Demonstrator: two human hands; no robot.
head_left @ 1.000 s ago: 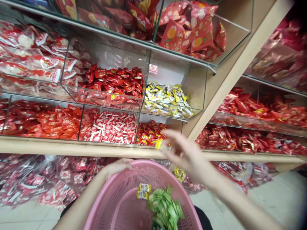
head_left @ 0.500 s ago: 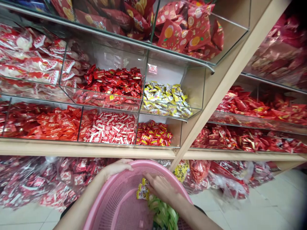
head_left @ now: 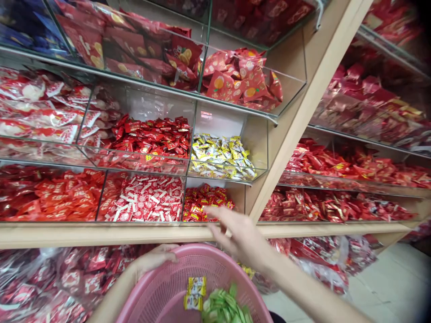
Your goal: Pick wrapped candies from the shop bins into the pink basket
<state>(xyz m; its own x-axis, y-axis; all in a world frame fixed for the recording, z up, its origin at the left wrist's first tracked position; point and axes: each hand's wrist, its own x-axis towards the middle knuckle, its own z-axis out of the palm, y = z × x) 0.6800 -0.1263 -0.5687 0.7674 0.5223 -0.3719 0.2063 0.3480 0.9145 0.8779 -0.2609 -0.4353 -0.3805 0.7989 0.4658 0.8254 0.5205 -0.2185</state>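
As I look down remotely, yellow-and-white packets [head_left: 194,292] lie beside green pieces [head_left: 225,308] inside the pink basket [head_left: 156,291]. My left hand [head_left: 153,261] grips its left side; my right hand [head_left: 243,237], fingers loosely parted and released, hovers before red-and-yellow candies [head_left: 195,206], contact unclear to me. Above them, a compartment [head_left: 256,143] holds white-and-yellow candies [head_left: 220,154]; bagged sweets [head_left: 81,273] lie under the shelf ledge [head_left: 84,234].

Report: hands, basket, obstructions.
Left hand holding pink basket rim. Right hand open, apparently empty. Yellow-and-white packets, green packets inside. No obstruction seen.
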